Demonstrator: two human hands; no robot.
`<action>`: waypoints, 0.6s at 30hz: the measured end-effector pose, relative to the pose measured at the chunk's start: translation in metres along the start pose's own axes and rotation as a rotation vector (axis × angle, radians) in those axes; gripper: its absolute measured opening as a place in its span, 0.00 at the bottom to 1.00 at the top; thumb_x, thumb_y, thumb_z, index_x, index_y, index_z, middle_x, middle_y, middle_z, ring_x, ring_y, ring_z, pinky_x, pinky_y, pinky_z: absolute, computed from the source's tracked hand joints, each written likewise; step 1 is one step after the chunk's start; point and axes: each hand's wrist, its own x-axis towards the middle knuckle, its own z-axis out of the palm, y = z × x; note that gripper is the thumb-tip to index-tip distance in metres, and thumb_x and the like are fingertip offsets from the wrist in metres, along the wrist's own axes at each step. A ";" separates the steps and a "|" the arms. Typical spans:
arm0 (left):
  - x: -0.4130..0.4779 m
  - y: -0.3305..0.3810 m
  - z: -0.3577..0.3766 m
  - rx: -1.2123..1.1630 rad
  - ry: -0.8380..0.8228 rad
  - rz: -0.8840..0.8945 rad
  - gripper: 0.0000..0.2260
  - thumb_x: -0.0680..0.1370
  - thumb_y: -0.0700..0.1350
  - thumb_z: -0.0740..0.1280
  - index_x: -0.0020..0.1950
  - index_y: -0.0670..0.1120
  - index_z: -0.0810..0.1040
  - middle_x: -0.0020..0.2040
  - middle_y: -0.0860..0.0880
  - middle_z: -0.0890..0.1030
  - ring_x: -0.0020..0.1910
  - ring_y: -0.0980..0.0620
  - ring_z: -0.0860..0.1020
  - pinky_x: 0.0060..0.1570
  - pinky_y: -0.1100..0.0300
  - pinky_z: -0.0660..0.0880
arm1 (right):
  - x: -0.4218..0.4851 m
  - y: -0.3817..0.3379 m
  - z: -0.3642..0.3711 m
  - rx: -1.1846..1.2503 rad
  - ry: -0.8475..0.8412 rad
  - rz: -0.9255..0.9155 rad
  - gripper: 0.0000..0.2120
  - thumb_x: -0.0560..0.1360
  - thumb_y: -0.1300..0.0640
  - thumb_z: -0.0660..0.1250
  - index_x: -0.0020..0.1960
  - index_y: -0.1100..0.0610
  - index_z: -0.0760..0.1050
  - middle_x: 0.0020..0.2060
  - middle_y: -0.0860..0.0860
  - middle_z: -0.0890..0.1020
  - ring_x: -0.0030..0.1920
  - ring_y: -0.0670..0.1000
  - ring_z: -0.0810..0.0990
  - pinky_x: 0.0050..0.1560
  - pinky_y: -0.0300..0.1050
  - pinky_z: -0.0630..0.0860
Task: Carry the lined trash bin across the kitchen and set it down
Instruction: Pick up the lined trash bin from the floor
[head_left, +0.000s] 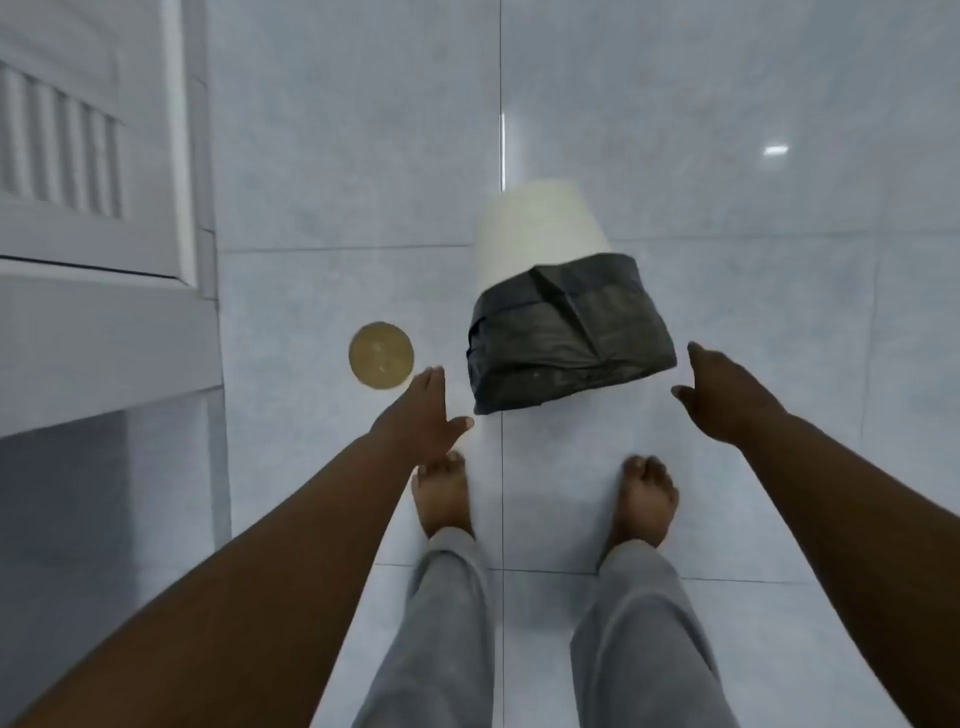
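Looking straight down here: the white trash bin (540, 234) is standing on the pale tiled floor (337, 156), with its black liner (566, 343) folded over the rim. Both hands are reaching toward it but neither is touching. The left hand (423, 415) is hanging open, fingers loosely spread, holding nothing, just beside the liner's lower left corner. The right hand (727, 395) is open too, empty, off the liner's right side. A round brass floor drain (381, 355) is sitting left of the bin, near the white cabinet (93, 156). Bare feet (441, 493) are planted just below the bin.
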 end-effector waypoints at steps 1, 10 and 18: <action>0.014 0.001 0.009 -0.011 0.007 -0.014 0.39 0.80 0.55 0.64 0.80 0.39 0.46 0.81 0.42 0.50 0.80 0.46 0.50 0.74 0.52 0.54 | 0.010 0.000 0.009 0.009 0.037 -0.021 0.29 0.79 0.56 0.63 0.76 0.63 0.56 0.72 0.65 0.67 0.70 0.65 0.67 0.66 0.56 0.66; 0.054 0.014 0.061 -0.280 0.008 -0.035 0.15 0.84 0.48 0.57 0.64 0.42 0.74 0.61 0.40 0.80 0.53 0.43 0.78 0.51 0.58 0.69 | 0.027 -0.001 0.045 0.085 0.357 -0.124 0.09 0.77 0.67 0.61 0.53 0.65 0.79 0.41 0.65 0.83 0.41 0.67 0.80 0.38 0.46 0.64; 0.010 0.011 -0.007 -0.365 0.357 0.083 0.19 0.84 0.51 0.56 0.33 0.54 0.66 0.30 0.55 0.71 0.32 0.52 0.71 0.32 0.59 0.63 | -0.003 -0.045 -0.028 0.139 0.457 -0.149 0.18 0.82 0.49 0.55 0.43 0.61 0.74 0.34 0.55 0.74 0.34 0.57 0.72 0.34 0.48 0.63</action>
